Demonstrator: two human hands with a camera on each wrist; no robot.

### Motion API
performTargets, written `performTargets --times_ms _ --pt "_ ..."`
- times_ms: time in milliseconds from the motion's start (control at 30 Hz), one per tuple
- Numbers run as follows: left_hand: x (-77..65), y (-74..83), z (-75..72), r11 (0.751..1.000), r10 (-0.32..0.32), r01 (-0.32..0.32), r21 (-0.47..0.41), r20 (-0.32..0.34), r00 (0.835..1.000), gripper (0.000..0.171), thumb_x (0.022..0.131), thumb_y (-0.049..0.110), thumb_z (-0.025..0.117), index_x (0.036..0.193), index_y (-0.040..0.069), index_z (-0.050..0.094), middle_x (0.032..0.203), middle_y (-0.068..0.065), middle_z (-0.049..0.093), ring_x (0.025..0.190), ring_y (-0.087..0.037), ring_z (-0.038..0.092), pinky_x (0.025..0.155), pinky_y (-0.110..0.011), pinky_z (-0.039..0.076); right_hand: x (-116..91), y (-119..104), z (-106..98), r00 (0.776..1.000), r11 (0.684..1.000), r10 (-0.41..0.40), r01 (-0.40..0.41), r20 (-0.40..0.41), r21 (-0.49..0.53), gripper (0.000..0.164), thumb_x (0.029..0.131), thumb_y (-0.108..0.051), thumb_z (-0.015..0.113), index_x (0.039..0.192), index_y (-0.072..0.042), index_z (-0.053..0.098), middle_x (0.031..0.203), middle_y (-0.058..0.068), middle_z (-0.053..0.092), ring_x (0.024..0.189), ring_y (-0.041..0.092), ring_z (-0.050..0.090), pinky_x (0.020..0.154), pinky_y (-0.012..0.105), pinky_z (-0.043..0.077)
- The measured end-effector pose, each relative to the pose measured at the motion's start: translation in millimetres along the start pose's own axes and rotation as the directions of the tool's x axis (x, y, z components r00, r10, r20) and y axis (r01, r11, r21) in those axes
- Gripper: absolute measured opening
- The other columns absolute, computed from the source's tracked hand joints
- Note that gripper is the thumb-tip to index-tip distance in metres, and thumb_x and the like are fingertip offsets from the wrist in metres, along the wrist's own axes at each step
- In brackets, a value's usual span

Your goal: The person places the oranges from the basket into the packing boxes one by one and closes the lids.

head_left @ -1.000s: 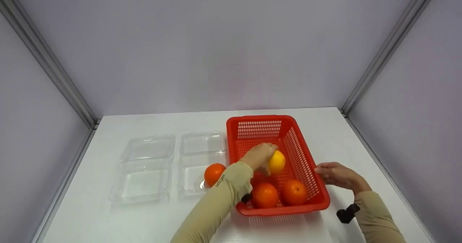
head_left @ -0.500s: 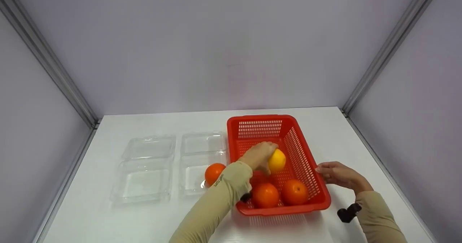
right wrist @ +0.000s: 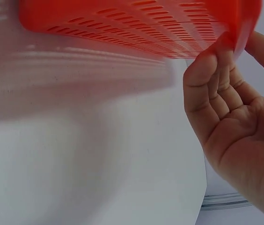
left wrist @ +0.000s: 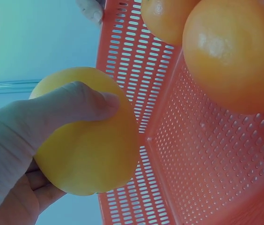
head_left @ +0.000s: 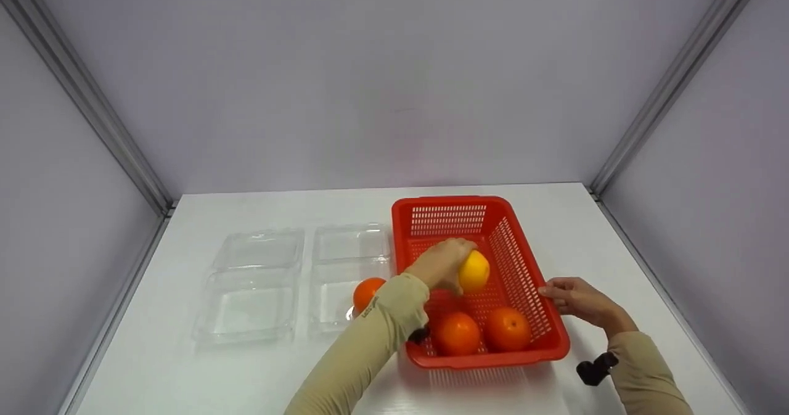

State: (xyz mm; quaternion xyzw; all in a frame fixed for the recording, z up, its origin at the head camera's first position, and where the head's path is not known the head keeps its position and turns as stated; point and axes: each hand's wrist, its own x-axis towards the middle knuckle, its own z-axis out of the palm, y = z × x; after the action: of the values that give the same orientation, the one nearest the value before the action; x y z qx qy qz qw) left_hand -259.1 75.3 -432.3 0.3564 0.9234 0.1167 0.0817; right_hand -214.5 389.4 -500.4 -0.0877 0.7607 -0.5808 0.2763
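The yellow citrus fruit is gripped by the left hand, with the thumb laid across its skin and the fingers curled beneath; it is held within the outline of the red perforated basket, though its height above the floor cannot be told. The right rim is pinched by the right hand; light pressure there should suffice against sliding. Since the fruit appears smooth and rounded, the grip is best spread around its widest part, without squeezing. Clearance from the front-left orange and front-right orange should be checked. The nearby clamshell container should not be brushed by the sleeve, behind which its orange is partly hidden.
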Motion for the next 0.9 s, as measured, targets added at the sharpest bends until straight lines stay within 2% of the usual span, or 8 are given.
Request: performTargets --times_ms 300,567,900 --pt "-6.8 0.2 -4.3 0.999 0.022 -0.023 -0.028 -0.023 0.999 0.086 0.066 0.021 0.088 0.140 0.010 0.045 0.141 -0.008 0.053 0.133 -0.022 0.050 0.115 -0.031 0.040 3 6 3 1.000 0.997 0.014 -0.014 -0.009 0.073 0.014 0.101 -0.017 0.046 0.099 -0.014 0.060 0.093 -0.009 0.070 0.084 0.005 0.069 0.078 0.024 0.059" --pt "-10.8 -2.1 -7.5 0.999 0.030 -0.031 -0.042 -0.031 0.999 0.087 0.066 0.021 0.088 0.141 0.010 0.044 0.143 -0.008 0.052 0.134 -0.022 0.049 0.116 -0.033 0.039 3 6 2 0.999 0.995 0.048 -0.047 -0.014 0.091 0.015 0.101 -0.019 0.046 0.103 -0.014 0.060 0.096 -0.008 0.071 0.087 0.007 0.071 0.081 0.027 0.059" --pt "-14.3 -6.8 -9.6 0.998 0.031 -0.033 -0.057 -0.037 0.999 0.088 0.067 0.020 0.087 0.142 0.009 0.043 0.146 -0.009 0.050 0.135 -0.023 0.048 0.116 -0.033 0.038 3 4 7 0.996 0.989 0.080 -0.073 -0.047 0.130 0.010 0.100 -0.019 0.049 0.096 -0.017 0.058 0.094 -0.007 0.070 0.085 0.007 0.069 0.079 0.026 0.058"
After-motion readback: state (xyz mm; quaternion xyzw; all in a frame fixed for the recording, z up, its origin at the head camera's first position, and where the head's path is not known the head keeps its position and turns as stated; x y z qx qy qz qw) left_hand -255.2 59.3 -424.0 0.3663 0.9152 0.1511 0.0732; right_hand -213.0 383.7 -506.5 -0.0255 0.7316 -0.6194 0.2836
